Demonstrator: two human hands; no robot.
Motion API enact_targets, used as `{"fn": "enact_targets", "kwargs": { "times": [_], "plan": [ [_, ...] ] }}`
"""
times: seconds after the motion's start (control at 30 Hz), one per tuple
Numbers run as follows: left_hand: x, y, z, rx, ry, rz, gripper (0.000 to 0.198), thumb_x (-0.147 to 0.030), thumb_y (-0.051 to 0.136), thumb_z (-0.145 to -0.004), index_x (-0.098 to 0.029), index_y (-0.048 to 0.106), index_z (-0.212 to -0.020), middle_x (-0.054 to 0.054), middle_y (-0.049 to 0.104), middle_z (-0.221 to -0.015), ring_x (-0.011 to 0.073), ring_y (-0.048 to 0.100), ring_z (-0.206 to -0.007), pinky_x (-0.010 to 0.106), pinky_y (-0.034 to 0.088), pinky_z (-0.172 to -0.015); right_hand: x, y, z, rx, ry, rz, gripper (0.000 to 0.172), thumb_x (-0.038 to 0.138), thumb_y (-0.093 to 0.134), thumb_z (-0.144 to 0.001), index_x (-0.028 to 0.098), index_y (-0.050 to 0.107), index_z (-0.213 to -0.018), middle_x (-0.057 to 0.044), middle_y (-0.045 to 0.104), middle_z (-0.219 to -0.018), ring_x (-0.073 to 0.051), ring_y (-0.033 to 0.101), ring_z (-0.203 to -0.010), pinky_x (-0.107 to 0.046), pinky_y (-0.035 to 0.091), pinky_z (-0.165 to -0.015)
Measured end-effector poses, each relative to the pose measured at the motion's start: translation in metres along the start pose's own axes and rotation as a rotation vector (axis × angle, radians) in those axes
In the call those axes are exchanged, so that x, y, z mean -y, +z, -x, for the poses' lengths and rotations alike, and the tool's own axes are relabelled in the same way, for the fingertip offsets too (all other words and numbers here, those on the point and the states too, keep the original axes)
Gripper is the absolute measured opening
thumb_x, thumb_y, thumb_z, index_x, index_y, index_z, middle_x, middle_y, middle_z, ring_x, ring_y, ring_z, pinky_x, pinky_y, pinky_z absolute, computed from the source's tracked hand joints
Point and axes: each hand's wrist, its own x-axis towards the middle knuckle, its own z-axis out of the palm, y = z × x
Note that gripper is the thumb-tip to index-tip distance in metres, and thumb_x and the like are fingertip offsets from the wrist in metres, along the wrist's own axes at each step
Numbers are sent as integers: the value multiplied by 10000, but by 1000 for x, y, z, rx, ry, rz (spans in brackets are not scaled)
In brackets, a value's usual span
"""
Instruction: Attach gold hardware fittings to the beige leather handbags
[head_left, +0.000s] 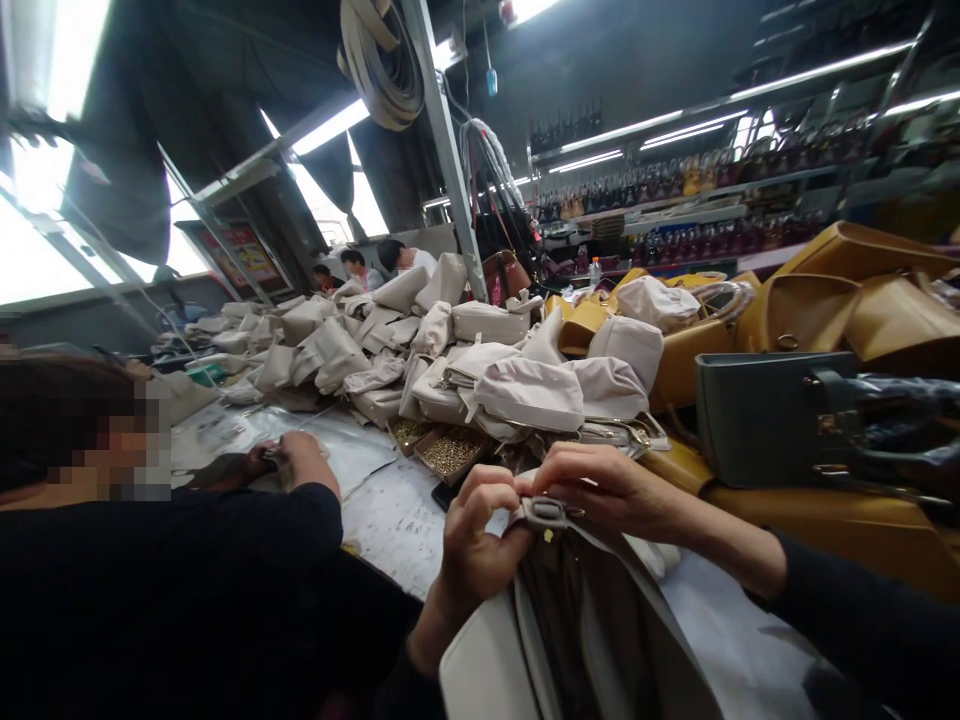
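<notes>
While both hands meet at the lower middle of the frame, they work on the top edge of a pale bag [600, 640] that fills the bottom centre. The left hand [476, 545] is curled, its fingers pressed together around the bag's rim, thumb against a small grey tab with a metal buckle [547, 512]. The right hand [607, 490] comes in from the right, its fingertips pinching the same tab from above. The bag's mouth gapes open below the hands, showing a dark lining.

Just behind the hands, a little left of centre, a shallow tray of small brass parts [450, 452] lies on the worktable [390, 515], which is covered in white sheeting. Beyond the tray a heap of cream bags [517, 385] spreads across the middle of the frame toward the upper left. On the right stands a grey bag [757, 415], with mustard-yellow bags [847, 290] stacked behind and beneath it.

At lower left sits a co-worker in a black top [187, 590], that person's hand [300, 455] resting on the table; whether it grips anything I cannot tell. Shelves of bags [675, 190] line the upper right.
</notes>
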Motion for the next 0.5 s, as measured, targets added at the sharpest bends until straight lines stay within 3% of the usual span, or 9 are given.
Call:
{"fn": "enact_targets", "kwargs": {
  "times": [0.13,0.33,0.5],
  "plan": [
    [0,-1,3,8,-44,58,313,-8,737,-798,-217,529,-904,18,631,-984,172,712,-887,320,622,-786,-3,-5,3,21,-4,-83,300,387,581,-1044,139,743,-1092,-86,712,-934,-158,670,-824,-246,511,-744],
    [-8,-3,-2,38,-3,44,304,-7,740,-792,-215,541,-889,20,650,-977,172,721,-874,307,621,-777,2,-13,-1,91,138,-99,283,397,651,-1003,137,763,-1006,-36,716,-835,-126,646,-729,-209,490,-670],
    [-10,-1,-2,45,-2,51,311,22,709,-789,-214,533,-888,10,647,-963,163,735,-868,284,616,-766,11,-17,-2,175,5,66,215,295,547,-1058,152,701,-1017,-38,622,-901,-120,574,-775,-218,442,-697]
  ]
}}
